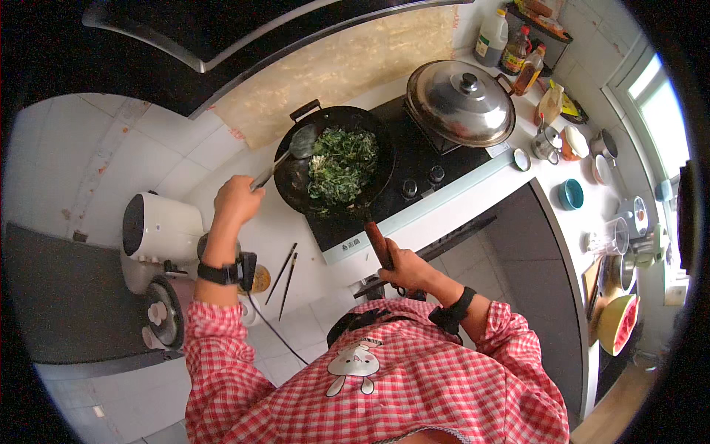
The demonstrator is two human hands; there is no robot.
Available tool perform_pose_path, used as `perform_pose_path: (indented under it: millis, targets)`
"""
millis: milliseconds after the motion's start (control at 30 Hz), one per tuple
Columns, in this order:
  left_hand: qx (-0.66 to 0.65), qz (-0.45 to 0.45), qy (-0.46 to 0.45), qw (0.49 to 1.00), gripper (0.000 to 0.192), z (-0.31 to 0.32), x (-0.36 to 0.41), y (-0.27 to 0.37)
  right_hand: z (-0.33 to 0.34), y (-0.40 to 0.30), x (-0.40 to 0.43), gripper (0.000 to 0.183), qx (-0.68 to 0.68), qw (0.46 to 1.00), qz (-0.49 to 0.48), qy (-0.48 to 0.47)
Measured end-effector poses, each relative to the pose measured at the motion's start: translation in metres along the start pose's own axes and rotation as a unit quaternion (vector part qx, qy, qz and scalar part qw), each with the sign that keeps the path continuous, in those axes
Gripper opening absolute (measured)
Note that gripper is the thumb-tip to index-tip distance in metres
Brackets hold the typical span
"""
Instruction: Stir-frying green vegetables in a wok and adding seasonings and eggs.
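Note:
My left hand (238, 201) is closed around the handle of a metal wok spatula (303, 142). The blade of that spatula rests inside a black wok (288, 180), at the left of the greens. Chopped leafy greens (344, 164) fill the middle and right of the wok, with a few paler bits among them. With my right hand (409, 268) I grip the wok's brown wooden handle (379, 244), which points towards me. The wok sits on the left side of a black glass gas hob (355, 230).
A large lidded pan (460, 105) occupies the hob's right side. Bottles (492, 39) stand in the far right corner. A teal bowl (571, 194) and a cut watermelon (617, 324) are on the right counter. Chopsticks (287, 280) and a white appliance (166, 227) lie left.

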State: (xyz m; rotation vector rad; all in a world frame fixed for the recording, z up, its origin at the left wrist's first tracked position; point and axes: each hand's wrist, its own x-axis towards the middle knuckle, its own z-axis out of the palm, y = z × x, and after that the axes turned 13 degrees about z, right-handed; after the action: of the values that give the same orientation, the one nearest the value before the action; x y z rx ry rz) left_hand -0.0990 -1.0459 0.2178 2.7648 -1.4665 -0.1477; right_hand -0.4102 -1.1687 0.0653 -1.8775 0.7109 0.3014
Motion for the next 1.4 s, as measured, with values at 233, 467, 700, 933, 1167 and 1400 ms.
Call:
perform_pose_path:
  millis: [233, 467, 700, 933, 1167, 1400]
  targets:
    - [0.018, 0.181, 0.032, 0.983, 0.019, 0.017, -0.010, 0.024, -0.002, -0.002, 0.000, 0.068, 0.011, 1.000, -0.023, 0.005]
    - [0.275, 0.303, 0.005, 0.912, 0.036, 0.009, -0.081, 0.069, -0.002, 0.001, 0.001, 0.065, 0.006, 1.000, -0.015, 0.009]
    - [0.305, 0.312, 0.045, 0.899, 0.033, 0.018, -0.075, 0.087, 0.001, 0.010, 0.006, 0.066, -0.021, 0.999, -0.026, 0.013]
    - [0.290, 0.260, 0.036, 0.921, 0.033, -0.004, -0.085, 0.074, -0.001, 0.011, 0.003, 0.069, -0.009, 0.999, -0.023, 0.022]
    - [0.356, 0.267, 0.071, 0.893, 0.035, 0.031, -0.076, 0.072, 0.005, 0.003, 0.006, 0.073, -0.027, 0.999, -0.025, 0.008]
    - [0.325, 0.262, 0.018, 0.909, 0.033, 0.014, -0.085, 0.082, -0.003, 0.001, 0.002, 0.077, 0.010, 1.000, 0.008, -0.018]
